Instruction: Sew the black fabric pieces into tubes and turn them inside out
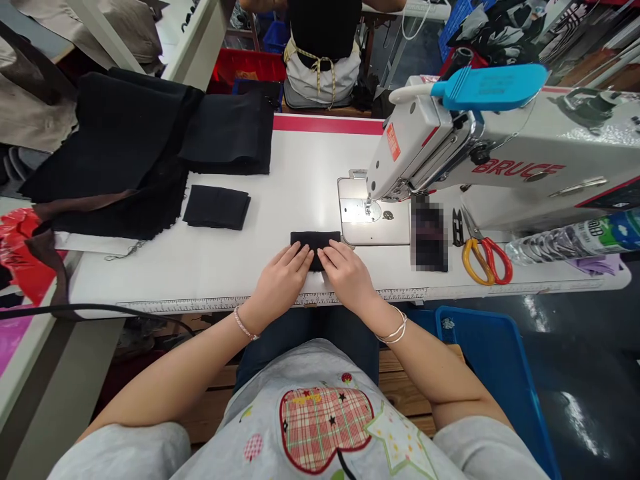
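Note:
A small folded piece of black fabric (315,239) lies flat on the white sewing table (300,180), near its front edge. My left hand (284,277) grips the left part of its lower edge, fingertips on top of the cloth. On the right part, my right hand (346,272) does the same, its fingers drawn together. The thumbs meet close to the middle and are partly hidden. Just right of the fabric is the metal needle plate (360,230) of the sewing machine (425,140); the cloth is apart from the needle.
A folded black stack (216,207) and larger black cloths (115,140) lie to the left. At right are thread snips (457,227), scissors (486,257), a blurred dark item (429,233) and a plastic bottle (550,243). A blue bin (493,353) stands below. Another person (325,40) sits opposite.

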A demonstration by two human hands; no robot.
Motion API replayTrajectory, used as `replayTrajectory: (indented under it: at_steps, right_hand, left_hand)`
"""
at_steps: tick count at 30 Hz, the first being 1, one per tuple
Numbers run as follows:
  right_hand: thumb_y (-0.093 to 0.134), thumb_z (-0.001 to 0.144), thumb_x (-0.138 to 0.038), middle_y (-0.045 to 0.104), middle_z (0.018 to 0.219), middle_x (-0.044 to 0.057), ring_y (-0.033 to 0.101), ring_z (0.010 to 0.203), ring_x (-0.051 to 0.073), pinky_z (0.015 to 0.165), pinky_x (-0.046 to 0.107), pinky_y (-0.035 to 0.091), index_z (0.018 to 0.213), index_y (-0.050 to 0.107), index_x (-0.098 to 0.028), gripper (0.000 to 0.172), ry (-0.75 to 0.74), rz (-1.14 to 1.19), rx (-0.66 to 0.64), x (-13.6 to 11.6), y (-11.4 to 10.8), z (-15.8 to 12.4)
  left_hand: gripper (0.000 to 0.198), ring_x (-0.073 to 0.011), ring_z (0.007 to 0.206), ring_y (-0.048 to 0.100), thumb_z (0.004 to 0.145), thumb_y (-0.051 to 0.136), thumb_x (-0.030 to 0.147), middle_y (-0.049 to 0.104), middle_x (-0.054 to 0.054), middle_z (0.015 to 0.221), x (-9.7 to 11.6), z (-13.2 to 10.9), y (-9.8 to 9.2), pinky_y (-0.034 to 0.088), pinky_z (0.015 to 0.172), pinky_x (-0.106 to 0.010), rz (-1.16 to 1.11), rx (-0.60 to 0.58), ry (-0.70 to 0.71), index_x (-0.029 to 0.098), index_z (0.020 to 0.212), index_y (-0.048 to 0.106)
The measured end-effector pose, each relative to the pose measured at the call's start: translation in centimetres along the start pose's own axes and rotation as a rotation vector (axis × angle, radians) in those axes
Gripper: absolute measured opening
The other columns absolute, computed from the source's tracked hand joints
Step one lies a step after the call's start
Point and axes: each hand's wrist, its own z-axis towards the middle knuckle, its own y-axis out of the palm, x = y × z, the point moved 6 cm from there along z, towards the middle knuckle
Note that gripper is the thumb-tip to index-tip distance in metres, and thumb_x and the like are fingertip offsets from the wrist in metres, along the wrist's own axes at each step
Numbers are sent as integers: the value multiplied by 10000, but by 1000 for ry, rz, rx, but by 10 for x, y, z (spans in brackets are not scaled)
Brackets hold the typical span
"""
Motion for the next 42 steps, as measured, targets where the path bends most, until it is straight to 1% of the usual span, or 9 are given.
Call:
replayTrajectory:
  at_steps: [5,9,16,19,23,25,29,35,42]
  right_hand:
    - [429,909,-15,700,1158,151,598,1192,267,1001,433,532,1166,680,-86,365,-39,101,-35,6,0,-6]
    - [427,896,-5,658,1254,147,551,1264,278,1032,443,515,1237,638,-85,408,-66,132,-66,10,-3,-12]
    - [422,911,-34,630,1304,134,505,1311,262,1049,443,492,1264,622,-115,413,-49,187,-117,9,-7,-16]
    - [419,906,-51,659,1244,132,532,1255,262,1010,428,493,1196,663,-128,386,91,187,-81,8,-7,-12]
    - [543,868,-203,660,1068,161,578,983,302,813,453,483,1183,650,-134,340,460,66,-56,16,-3,-11]
    - [572,849,-238,656,989,148,555,888,291,750,421,442,1212,615,-131,381,545,30,-81,18,1,-11]
    - [509,856,-152,671,930,109,533,826,252,727,371,376,1189,613,-146,348,483,75,-97,16,5,-9]
    - [485,854,-102,598,722,62,465,725,225,653,355,304,1143,693,-206,371,335,-6,-1,13,0,-10]
    - [507,898,-122,604,779,92,419,762,223,666,369,291,1151,693,-214,327,209,-138,-20,9,-8,-7]
  left_hand:
    - [471,-294,1375,416,941,345,112,483,-138,1453,-10,-11,5,409,1115,-445,-88,-141,45,47,1392,463]
    - [496,-298,1436,305,979,361,192,381,-108,1530,-16,-19,5,336,1154,-501,-137,-205,94,176,1474,369]
    - [473,-308,1424,328,982,394,230,419,-132,1503,-17,-20,4,364,1140,-508,-167,-149,122,199,1453,410]
    - [400,-285,1378,414,967,429,215,528,-135,1416,-18,-17,4,425,1112,-463,-205,-28,97,158,1347,538]
    - [300,-257,1246,567,939,488,210,660,-134,1245,-18,-13,2,517,1035,-406,-243,150,51,119,1175,650]
    - [280,-249,1201,603,940,490,210,684,-125,1202,-18,-12,1,538,1011,-400,-234,183,50,123,1143,661]
    - [289,-261,1170,622,952,462,187,689,-121,1188,-16,-12,-1,558,975,-396,-133,166,121,116,1162,647]
    - [347,-282,1215,588,948,387,98,666,-145,1216,-16,-14,0,570,935,-396,-67,101,186,121,1195,631]
    - [302,-277,1244,551,934,433,97,650,-143,1228,-14,-13,-5,510,1018,-438,-133,124,190,98,1154,638]
